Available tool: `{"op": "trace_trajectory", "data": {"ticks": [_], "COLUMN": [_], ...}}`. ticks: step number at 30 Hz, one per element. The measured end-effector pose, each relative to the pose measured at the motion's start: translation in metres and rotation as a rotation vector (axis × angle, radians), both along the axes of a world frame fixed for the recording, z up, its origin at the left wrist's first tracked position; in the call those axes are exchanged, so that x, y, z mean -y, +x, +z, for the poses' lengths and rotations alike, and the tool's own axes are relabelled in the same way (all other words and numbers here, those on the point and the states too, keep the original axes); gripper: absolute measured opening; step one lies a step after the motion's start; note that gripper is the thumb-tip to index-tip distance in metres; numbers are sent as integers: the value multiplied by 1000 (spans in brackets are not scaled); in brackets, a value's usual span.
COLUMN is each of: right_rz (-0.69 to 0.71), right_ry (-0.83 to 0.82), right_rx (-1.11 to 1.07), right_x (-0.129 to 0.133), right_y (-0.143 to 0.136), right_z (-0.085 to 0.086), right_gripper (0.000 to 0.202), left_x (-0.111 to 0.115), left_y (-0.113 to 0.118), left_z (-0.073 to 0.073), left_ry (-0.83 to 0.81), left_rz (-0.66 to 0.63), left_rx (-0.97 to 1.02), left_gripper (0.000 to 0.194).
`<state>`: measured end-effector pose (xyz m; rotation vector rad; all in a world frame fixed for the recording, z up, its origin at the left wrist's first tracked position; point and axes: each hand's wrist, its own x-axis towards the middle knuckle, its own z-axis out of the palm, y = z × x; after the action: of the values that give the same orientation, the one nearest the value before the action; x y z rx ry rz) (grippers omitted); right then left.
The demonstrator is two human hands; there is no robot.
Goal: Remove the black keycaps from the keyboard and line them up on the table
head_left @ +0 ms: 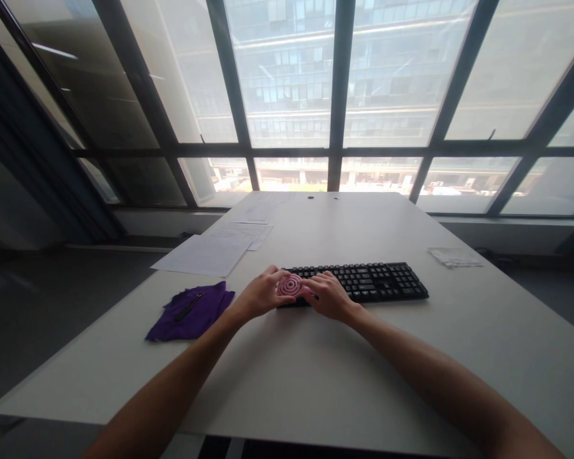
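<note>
A round pink coil (289, 285), wound in a flat spiral with darker rings, is held up over the left end of a black keyboard (377, 280). Thumb and fingers of my left hand (264, 291) curve around its left side. From the right, my right hand (329, 295) has its fingertips closed in at the coil's edge, where a bit of pink shows. What exactly the coil is made of cannot be made out. Left of my left forearm lies a folded purple cloth (189, 328) with a small dark strip-like object (189, 307) on top.
White paper sheets (203, 254) lie on the left side of the white table (344, 382). A thin, pale, crumpled piece (454, 257) rests near the right edge. Two small dark spots are at the far end, before large windows (291, 76).
</note>
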<state>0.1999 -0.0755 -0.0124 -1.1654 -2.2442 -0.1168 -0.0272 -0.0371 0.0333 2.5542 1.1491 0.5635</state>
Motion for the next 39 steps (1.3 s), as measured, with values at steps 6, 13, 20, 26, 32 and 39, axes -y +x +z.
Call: {"op": "trace_trajectory", "data": {"ticks": [6, 13, 20, 26, 32, 39], "right_rz": [-38, -129, -191, -159, -142, -201], "right_ry": [-11, -5, -8, -13, -14, -35], "right_rx": [7, -15, -23, -12, 11, 33], "right_x": [-1, -1, 0, -1, -1, -1], "right_y": [1, 1, -2, -1, -1, -2], "right_z": [1, 1, 1, 2, 1, 1], "right_gripper": [27, 27, 26, 27, 32, 33], "left_x": [2, -1, -4, -6, -11, -13], "left_y": [3, 12, 14, 15, 13, 13], "left_z": [-2, -16, -22, -25, -28, -30], "left_ry": [78, 127, 128, 151, 170, 167], "left_rz": [-7, -18, -15, -30, 34, 48], "left_rx": [-8, 102, 145, 167, 163, 177], "left_gripper": [54, 45, 43, 43, 38, 39]}}
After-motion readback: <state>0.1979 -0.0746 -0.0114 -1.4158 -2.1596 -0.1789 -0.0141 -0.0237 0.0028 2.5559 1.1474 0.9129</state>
